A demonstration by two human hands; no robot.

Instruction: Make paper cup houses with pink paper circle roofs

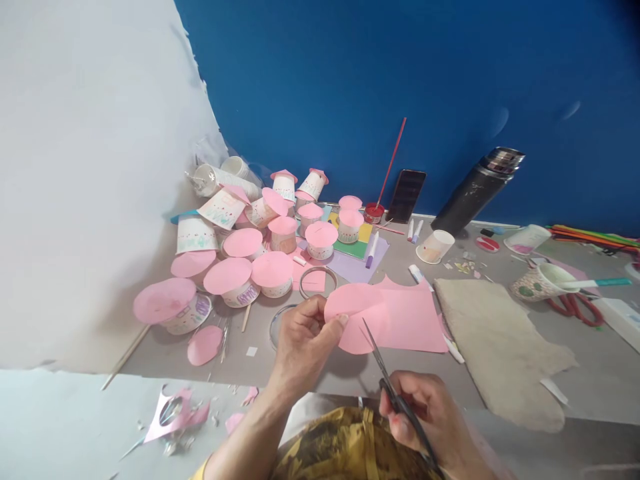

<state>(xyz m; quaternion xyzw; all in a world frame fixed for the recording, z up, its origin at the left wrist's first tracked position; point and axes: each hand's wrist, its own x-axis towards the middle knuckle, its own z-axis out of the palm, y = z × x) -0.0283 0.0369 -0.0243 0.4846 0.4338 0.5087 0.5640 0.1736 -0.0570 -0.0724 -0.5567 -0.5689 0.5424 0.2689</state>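
My left hand point(304, 337) pinches the left edge of a pink paper sheet point(395, 317) that has a rounded outline cut into it. My right hand point(425, 413) grips small dark scissors point(383, 363), whose blades point up into the lower edge of the pink sheet. Both hands hover over the grey table point(590, 360) just in front of my yellow patterned clothing.
Many paper cups topped with pink discs point(273, 270) crowd the left back. A loose pink disc point(204, 345), ring point(319, 281), markers, red paint pot point(373, 213), phone point(407, 195), dark flask point(475, 190), beige cloth point(500, 347), red scissors point(575, 308) and pink scraps point(175, 413) surround me.
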